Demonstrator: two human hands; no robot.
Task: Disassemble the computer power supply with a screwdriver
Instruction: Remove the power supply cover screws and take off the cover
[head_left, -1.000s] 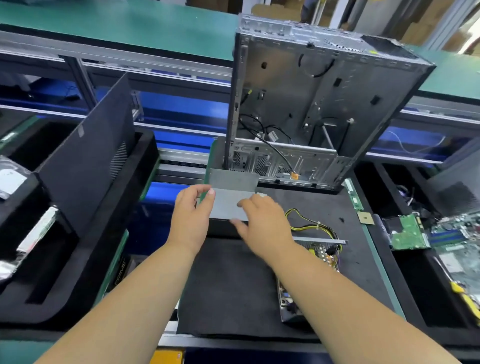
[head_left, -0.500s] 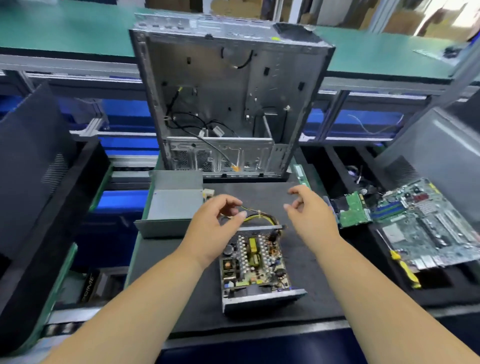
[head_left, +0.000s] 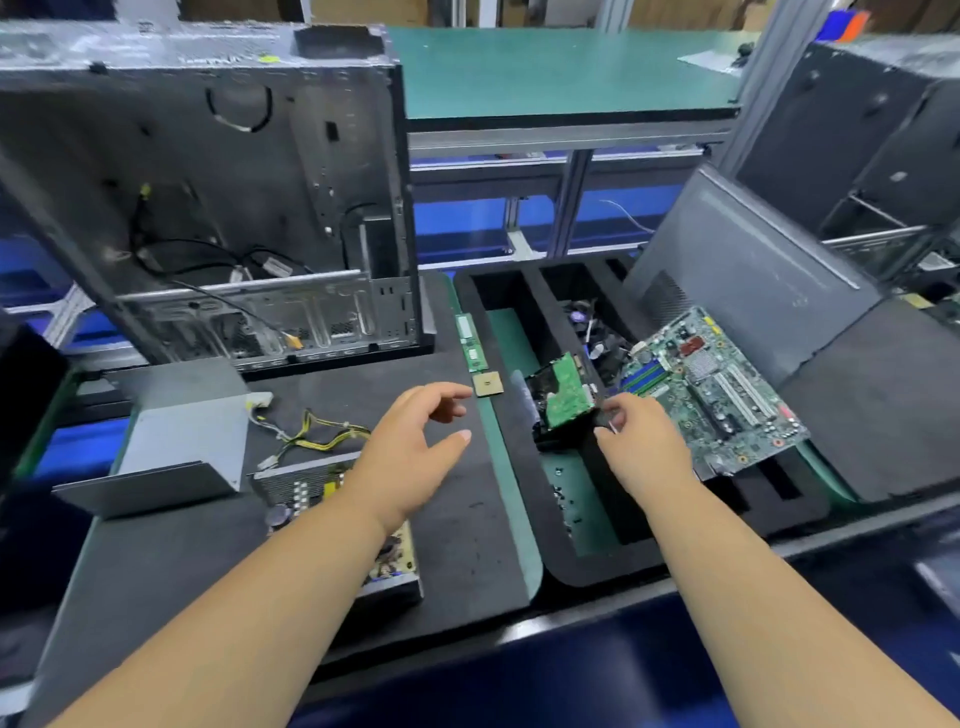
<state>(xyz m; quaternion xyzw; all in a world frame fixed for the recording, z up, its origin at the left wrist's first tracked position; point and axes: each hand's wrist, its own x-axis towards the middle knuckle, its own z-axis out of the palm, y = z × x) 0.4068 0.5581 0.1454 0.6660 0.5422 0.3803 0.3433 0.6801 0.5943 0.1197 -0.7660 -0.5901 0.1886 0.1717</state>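
Open left hand (head_left: 415, 441) hovers above the boxy metal power supply (head_left: 332, 509).

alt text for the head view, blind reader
Two bare hands hover over a black workbench mat: left hand open above the opened power supply circuit board, right hand beside a green-backed hard drive.

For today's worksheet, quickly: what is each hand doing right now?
Left hand: open, empty, above the black mat.
Right hand: fingers curled at the hard drive; grip cannot be told.
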